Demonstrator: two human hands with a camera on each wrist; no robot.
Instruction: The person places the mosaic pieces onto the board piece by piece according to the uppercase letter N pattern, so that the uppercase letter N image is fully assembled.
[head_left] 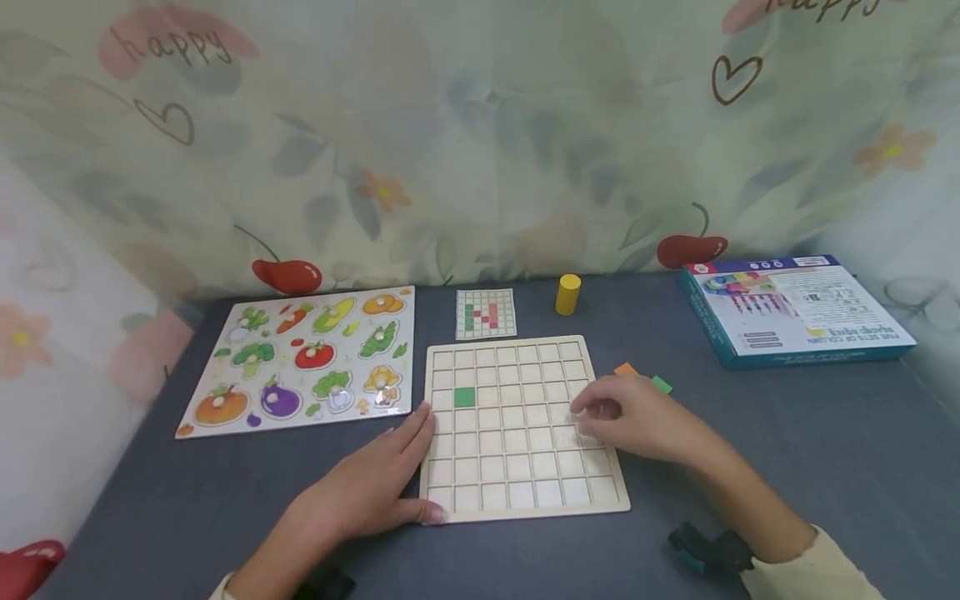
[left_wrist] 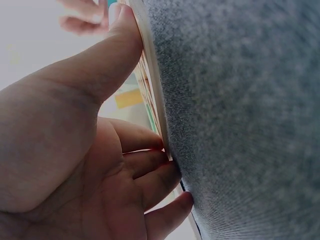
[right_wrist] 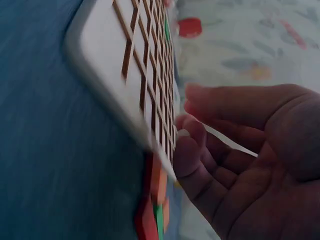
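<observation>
A pale wooden grid board lies flat on the dark table, with one green square tile in a cell at its upper left. My left hand rests against the board's left edge. Its thumb touches the near left corner, and its fingers lie along the side. Over the board's right edge hovers my right hand, its fingers loosely bent and a gap between thumb and fingertips. Nothing shows in that gap. Beside the board, partly hidden by this hand, lie an orange tile and a green tile.
A vegetable picture puzzle lies to the left. Behind the board are a small pattern card and a yellow cylinder. At the back right sits a flat box. Red tiles lie among the loose ones. A patterned curtain hangs behind.
</observation>
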